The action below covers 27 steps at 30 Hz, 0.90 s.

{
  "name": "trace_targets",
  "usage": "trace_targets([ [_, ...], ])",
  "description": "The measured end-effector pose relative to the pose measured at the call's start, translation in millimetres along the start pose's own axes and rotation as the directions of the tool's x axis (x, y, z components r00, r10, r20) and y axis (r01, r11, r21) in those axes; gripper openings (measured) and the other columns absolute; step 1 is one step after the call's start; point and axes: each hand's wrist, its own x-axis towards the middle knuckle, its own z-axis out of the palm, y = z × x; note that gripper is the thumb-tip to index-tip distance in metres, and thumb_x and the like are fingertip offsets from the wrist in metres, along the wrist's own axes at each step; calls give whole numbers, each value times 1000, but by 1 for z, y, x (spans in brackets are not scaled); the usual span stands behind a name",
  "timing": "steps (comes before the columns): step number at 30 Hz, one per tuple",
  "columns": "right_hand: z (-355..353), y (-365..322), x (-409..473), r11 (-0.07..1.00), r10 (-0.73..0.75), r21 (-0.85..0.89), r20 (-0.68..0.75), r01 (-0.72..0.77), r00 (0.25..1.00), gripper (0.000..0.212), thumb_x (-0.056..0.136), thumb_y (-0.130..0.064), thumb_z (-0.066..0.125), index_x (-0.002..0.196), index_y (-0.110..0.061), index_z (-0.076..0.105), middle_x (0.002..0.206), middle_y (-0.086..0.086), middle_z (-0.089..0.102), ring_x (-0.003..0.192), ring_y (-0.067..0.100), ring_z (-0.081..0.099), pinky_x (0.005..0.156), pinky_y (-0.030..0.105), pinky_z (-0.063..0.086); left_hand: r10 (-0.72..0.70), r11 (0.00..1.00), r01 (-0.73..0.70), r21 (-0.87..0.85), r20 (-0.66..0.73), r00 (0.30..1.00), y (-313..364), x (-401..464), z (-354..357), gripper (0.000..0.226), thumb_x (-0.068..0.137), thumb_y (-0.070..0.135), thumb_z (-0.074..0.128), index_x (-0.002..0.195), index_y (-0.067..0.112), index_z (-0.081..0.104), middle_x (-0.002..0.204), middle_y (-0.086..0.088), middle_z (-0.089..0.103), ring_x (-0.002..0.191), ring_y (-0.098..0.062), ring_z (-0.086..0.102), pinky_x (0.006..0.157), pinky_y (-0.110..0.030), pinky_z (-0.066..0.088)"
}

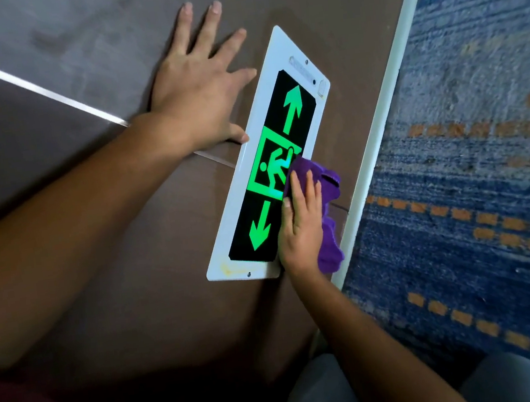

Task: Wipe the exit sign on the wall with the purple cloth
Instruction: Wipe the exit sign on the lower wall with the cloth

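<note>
Right hand (303, 226) pressing purple cloth (323, 213) flat-fingered onto exit sign (271, 153), at sign's four o'clock edge; left hand (199, 85) splayed empty on wall (113, 253) at ten o'clock, likely bracing.

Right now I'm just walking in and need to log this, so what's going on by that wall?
A person is wiping the exit sign mounted low on the brown wall. The right hand presses a purple cloth flat against the sign's right side, covering part of the green running-figure panel. The left hand rests open on the wall beside the sign, thumb touching its white frame. The two green arrows are uncovered. Blue patterned carpet lies below.
</note>
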Motion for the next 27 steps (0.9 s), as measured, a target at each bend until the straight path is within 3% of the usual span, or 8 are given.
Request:
trace_targets([
  [8,2,11,-39,1000,9,2,58,-9,998,51,109,-26,42,157,-36,32,170,-13,14,159,16,5,123,55,24,16,998,-15,-57,23,1000,-1,0,-3,92,76,79,62,152,31,44,169,-10,19,157,-42,-3,123,-66,0],
  [12,-15,4,3,1000,-6,-26,95,9,995,49,110,-29,40,157,-40,30,167,-19,12,159,15,6,120,54,33,12,997,-10,-72,23,1000,0,-1,-1,91,77,78,63,152,30,44,169,-9,20,157,-41,-2,123,-65,-2],
  [18,-23,-18,67,998,15,-60,76,-10,997,50,110,-31,37,159,-39,26,171,-11,15,159,17,9,119,53,36,51,995,-49,-84,20,998,3,-11,4,86,80,72,64,152,28,44,169,-7,21,157,-40,-1,124,-63,-3],
  [27,-1,-1,-42,999,42,-4,63,-42,997,59,107,-18,47,157,-42,29,168,-21,13,159,11,2,125,54,23,68,998,-67,-14,69,995,10,-10,5,90,81,78,55,155,30,39,171,-6,17,157,-43,-4,121,-69,-2],
])
